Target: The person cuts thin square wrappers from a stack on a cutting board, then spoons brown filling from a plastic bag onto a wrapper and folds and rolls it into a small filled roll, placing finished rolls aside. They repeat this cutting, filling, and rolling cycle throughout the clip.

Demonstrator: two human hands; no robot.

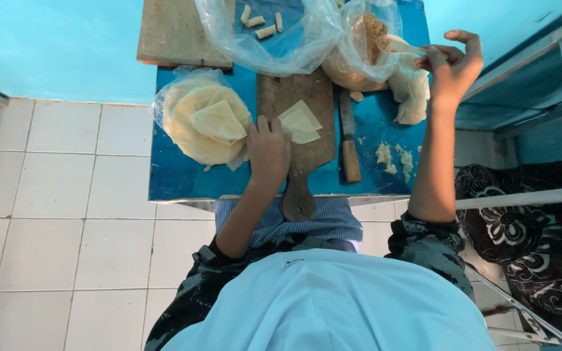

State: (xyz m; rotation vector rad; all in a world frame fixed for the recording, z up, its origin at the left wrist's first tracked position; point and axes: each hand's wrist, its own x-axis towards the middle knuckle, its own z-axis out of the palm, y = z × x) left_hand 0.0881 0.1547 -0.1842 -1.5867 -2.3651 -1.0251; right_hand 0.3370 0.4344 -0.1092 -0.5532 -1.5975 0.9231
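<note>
Left hand: the left hand [268,148] lies palm down on the wooden board [297,114], its fingers [263,125] curled loosely, tips at the edge of the folded wrapper [301,122]; whether they pinch it I cannot tell.
Wrapper: thin, pale yellow, matte sheet folded into a rough triangle, lying flat on the board just right of the left hand.
Board: dark worn wood, paddle-shaped, its handle hanging over the near edge of the table [177,175].
Right hand: the right hand [451,65] is raised at the far right of the table, fingers closed in a pinch on a bit of pale filling beside the dough lump [411,88].
Stack: round wrappers [206,120], soft and floury, piled in a crinkled clear bag just left of the left hand, top sheet folded.
Knife: a knife [348,140] with a wooden handle lies just right of the board, parallel to it.
Bags: a clear bag [274,36] at the far edge holds small rolled pieces [260,23]; beside it another bag [365,45] holds brownish shredded filling.
Crumbs: pale scraps [393,158] lie on the bare blue table right of the knife.
Room: the near left of the table is bare; white tiled floor [53,214] lies left, a metal rack [541,130] close on the right.
</note>
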